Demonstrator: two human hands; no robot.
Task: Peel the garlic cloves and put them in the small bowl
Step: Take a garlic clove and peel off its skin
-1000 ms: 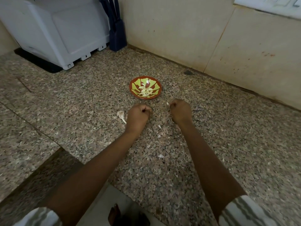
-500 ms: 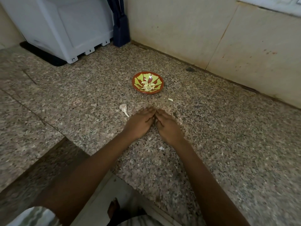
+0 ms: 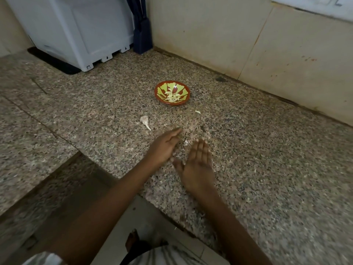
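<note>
Left hand [image 3: 164, 147] and right hand [image 3: 199, 165] were flat open, holding nothing. The garlic piece [image 3: 145, 121] lay up-left of my left hand, nearer it, slanting down-right. The small bowl [image 3: 172, 103] sat above, centre frame.

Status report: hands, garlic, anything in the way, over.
Left hand open, right hand open. Peeled cloves in small bowl. Garlic scrap loose on granite counter near left hand; nothing blocks bowl.

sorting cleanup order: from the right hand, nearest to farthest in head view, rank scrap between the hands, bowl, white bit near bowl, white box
1. scrap, by the fingertips of the right hand
2. white bit, straight ahead
3. bowl, beyond it, slightly left
4. white box, far back left
</note>
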